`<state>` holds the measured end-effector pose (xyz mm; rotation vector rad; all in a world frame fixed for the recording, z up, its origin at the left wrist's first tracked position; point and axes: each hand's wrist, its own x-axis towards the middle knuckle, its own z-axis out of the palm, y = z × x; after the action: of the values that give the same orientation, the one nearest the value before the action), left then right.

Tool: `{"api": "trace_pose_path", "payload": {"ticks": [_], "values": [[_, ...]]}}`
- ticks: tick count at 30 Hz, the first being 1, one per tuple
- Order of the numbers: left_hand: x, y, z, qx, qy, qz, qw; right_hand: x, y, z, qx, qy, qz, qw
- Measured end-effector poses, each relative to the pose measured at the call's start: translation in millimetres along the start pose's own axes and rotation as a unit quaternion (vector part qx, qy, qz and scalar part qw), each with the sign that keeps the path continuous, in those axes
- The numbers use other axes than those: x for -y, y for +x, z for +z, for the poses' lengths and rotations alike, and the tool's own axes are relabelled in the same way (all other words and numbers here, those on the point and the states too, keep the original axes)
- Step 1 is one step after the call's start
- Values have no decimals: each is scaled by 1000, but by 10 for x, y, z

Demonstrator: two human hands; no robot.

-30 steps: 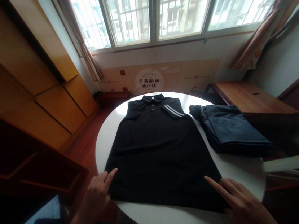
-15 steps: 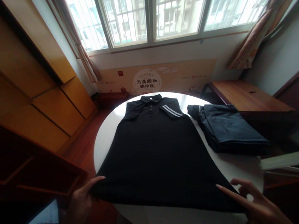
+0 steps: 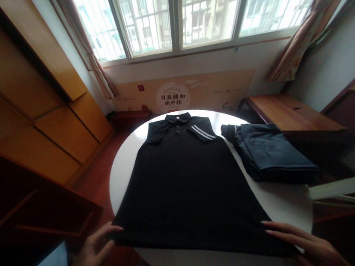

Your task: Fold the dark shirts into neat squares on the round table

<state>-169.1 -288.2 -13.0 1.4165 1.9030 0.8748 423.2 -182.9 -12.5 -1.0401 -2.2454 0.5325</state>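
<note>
A black polo shirt point(image 3: 184, 184) lies spread on a round white table point(image 3: 121, 174), collar at the far side and hem toward me. Its short sleeves are folded inward; the right-hand one shows two white stripes. My left hand point(image 3: 96, 251) pinches the near left hem corner between thumb and fingers, just beyond the table's edge. At the near right corner, my right hand point(image 3: 310, 242) grips the hem, fingers stretched over the cloth and the thumb low beside it. The fabric between both hands looks taut.
Folded dark clothes point(image 3: 270, 149) are stacked on the table's right side. A wooden desk point(image 3: 294, 114) stands behind them, and a pale bar point(image 3: 348, 185) is at the right. Wooden cabinets point(image 3: 58, 134) line the left, with windows point(image 3: 172, 17) ahead.
My left hand has moved slightly down with its hem corner. My right hand's fingers have shifted from a curled grip to lying straighter over the cloth. The view has tilted slightly.
</note>
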Motion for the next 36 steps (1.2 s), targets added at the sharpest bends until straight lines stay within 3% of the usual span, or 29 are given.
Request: {"api": "trace_pose_path", "payload": {"ticks": [5, 8, 13, 20, 23, 26, 30, 36], "values": [[220, 35, -100, -9, 120, 35, 992, 79, 17, -52, 17, -8, 11, 1000], [255, 82, -149, -21, 119, 47, 992, 108, 17, -107, 36, -21, 2, 999], [26, 122, -190, 26, 6, 98, 995, 78, -6, -135, 13, -3, -8, 1000], [-275, 130, -194, -46, -31, 135, 989, 144, -82, -4, -41, 26, 68, 997], [-247, 166, -171, -59, -22, 133, 989, 92, -87, -32, -26, 23, 48, 998], [-190, 200, -155, -42, -13, 146, 988, -2, -58, -99, 29, 1, -9, 1000], [-163, 174, -156, 7, 11, 138, 990, -76, -48, -152, 85, -54, -38, 994], [-175, 148, -276, 76, 70, 101, 989, -60, -31, -204, 76, -119, -65, 988]]}}
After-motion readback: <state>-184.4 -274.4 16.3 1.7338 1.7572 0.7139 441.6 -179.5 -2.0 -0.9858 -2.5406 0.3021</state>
